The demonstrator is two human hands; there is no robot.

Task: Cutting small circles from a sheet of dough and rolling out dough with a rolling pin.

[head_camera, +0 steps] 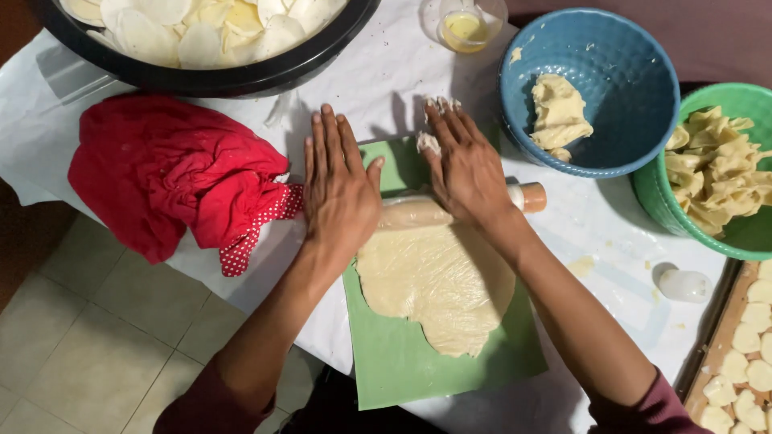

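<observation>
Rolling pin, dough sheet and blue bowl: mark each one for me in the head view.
rolling pin [528, 196], head view, on its tan handle end beside the right hand.
dough sheet [438, 283], head view, on the middle of the flattened dough.
blue bowl [635, 68], head view, on its bare inner wall.

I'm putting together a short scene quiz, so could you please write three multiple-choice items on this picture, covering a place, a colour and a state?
1. Where does the sheet of dough lie?
A. on the green mat
B. in the black tub
C. on the red cloth

2. What colour is the bowl holding the single lump of dough?
A. red
B. blue
C. white

3. How do the left hand and right hand rest on the rolling pin?
A. clenched in fists
B. open and flat
C. lifted off it

Answers: 1 A, the flattened sheet spreads over the mat; 2 B, its wall is blue; 3 B, fingers stretched out, palms pressing down.
</observation>
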